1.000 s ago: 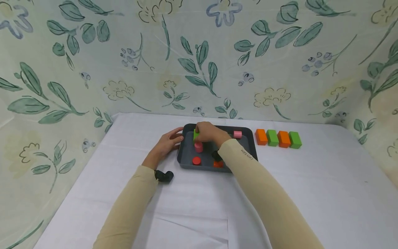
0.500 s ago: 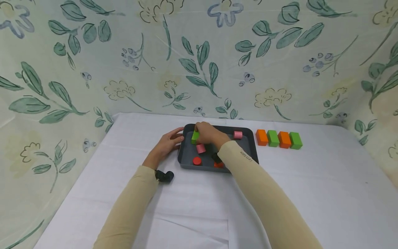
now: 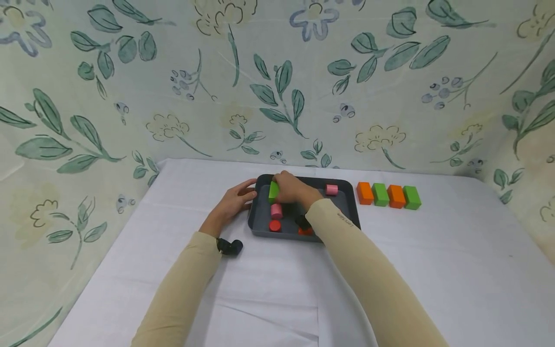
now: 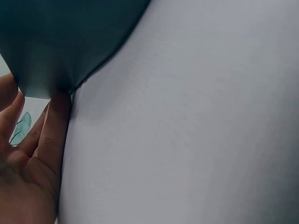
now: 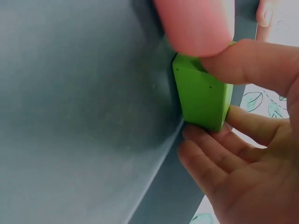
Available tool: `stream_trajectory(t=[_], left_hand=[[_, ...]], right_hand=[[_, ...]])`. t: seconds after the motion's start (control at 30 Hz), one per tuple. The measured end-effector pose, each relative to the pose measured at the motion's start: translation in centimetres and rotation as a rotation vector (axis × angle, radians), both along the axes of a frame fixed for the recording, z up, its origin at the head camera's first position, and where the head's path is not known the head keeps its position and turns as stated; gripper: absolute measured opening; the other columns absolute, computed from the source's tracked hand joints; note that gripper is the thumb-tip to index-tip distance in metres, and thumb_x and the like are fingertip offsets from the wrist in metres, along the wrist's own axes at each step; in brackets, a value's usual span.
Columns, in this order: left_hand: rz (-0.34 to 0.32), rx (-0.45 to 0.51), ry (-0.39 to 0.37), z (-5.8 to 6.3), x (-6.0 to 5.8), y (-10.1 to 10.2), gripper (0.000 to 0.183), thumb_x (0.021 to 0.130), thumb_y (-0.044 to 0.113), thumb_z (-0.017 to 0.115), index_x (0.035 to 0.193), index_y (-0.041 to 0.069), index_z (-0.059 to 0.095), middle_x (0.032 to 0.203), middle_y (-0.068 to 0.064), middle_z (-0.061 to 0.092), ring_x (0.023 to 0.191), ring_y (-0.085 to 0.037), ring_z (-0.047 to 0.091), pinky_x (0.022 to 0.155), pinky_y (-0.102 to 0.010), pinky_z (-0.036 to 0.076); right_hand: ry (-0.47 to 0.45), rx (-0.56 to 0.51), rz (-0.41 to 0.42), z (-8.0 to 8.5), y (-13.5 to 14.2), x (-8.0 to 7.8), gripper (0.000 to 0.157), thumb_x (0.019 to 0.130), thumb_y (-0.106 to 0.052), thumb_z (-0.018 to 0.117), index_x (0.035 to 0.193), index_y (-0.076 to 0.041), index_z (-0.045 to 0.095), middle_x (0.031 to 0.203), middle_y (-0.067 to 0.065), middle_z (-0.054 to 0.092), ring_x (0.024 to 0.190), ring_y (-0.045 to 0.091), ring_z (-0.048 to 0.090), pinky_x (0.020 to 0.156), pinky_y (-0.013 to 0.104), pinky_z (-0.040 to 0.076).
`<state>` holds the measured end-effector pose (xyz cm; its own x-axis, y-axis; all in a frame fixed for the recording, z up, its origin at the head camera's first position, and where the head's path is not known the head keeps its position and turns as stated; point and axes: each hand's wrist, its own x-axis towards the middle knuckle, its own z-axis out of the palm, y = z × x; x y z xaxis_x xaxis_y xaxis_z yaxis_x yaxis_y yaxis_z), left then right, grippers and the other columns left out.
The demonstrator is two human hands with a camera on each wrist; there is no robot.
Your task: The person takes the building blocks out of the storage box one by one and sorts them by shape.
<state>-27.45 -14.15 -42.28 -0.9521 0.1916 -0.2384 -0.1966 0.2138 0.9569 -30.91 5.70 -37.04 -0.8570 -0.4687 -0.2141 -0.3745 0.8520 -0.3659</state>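
Inside the dark grey tray [image 3: 260, 219], near its left wall, my right hand [image 3: 291, 188] pinches a green block [image 5: 202, 93] between thumb and fingers. A pink cylinder [image 3: 276, 211] lies just in front of that block and overlaps it in the right wrist view. My left hand [image 3: 231, 201] is at the tray's left side, its fairly straight fingers [image 4: 52, 130] touching the outer wall. Nearer the front of the tray are a red round piece [image 3: 275, 226] and an orange-red piece [image 3: 305, 232], the latter partly hidden by my right wrist.
Another pink cylinder [image 3: 331, 190] lies at the tray's back right. Right of the tray, a row of blocks alternates orange [image 3: 365, 193] and green [image 3: 380, 194]. White cloth [image 3: 455, 270] covers the table, and a leaf-patterned curtain [image 3: 277, 96] hangs behind it.
The green block has tilted and shifted slightly in my right hand. The pink cylinder beside it has turned and slid a little toward the tray's front. My left hand stays at the rim.
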Motion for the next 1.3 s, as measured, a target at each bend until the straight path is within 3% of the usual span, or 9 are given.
stream_trajectory(t=[0.2, 0.6, 0.83, 1.0, 1.3], left_hand=[[0.013, -0.009, -0.005, 0.0, 0.0, 0.2, 0.055, 0.101, 0.020, 0.056, 0.153, 0.028, 0.038, 0.158, -0.013, 0.039, 0.144, -0.030, 0.043, 0.118, -0.047, 0.041], [0.010, -0.022, 0.020, -0.2, -0.1, -0.1, 0.055, 0.101, 0.020, 0.057, 0.153, 0.026, 0.039, 0.158, -0.014, 0.039, 0.144, -0.030, 0.043, 0.117, -0.046, 0.043], [0.005, -0.031, 0.020, -0.3, -0.3, 0.0, 0.055, 0.101, 0.020, 0.057, 0.152, 0.028, 0.040, 0.158, -0.013, 0.040, 0.144, -0.029, 0.044, 0.117, -0.046, 0.042], [0.024, -0.040, 0.024, -0.3, -0.3, 0.1, 0.054, 0.101, 0.021, 0.057, 0.151, 0.029, 0.041, 0.157, -0.013, 0.041, 0.143, -0.028, 0.044, 0.117, -0.046, 0.043], [0.011, -0.033, 0.025, -0.4, -0.2, 0.2, 0.054, 0.101, 0.020, 0.057, 0.152, 0.028, 0.040, 0.158, -0.013, 0.040, 0.144, -0.029, 0.044, 0.117, -0.046, 0.042]], right_hand=[[-0.005, -0.036, -0.014, 0.3, 0.4, 0.1, 0.066, 0.085, -0.020, 0.072, 0.144, -0.003, 0.047, 0.138, 0.015, 0.050, 0.116, 0.027, 0.051, 0.107, 0.039, 0.050], [0.034, -0.110, 0.049, 2.2, 2.4, 0.6, 0.062, 0.084, -0.015, 0.069, 0.140, -0.003, 0.047, 0.127, 0.012, 0.056, 0.109, 0.026, 0.052, 0.096, 0.038, 0.053], [0.096, -0.128, 0.070, 4.2, 5.2, 1.6, 0.065, 0.083, -0.008, 0.067, 0.143, -0.002, 0.045, 0.132, 0.014, 0.054, 0.110, 0.028, 0.052, 0.094, 0.041, 0.053], [0.149, -0.113, 0.061, 4.7, 7.3, 2.0, 0.066, 0.084, -0.009, 0.067, 0.145, 0.000, 0.044, 0.135, 0.016, 0.053, 0.113, 0.031, 0.052, 0.097, 0.044, 0.052], [0.162, -0.091, 0.010, 5.4, 11.3, 2.2, 0.070, 0.084, -0.008, 0.067, 0.148, 0.001, 0.041, 0.138, 0.018, 0.051, 0.118, 0.032, 0.052, 0.102, 0.049, 0.050]])
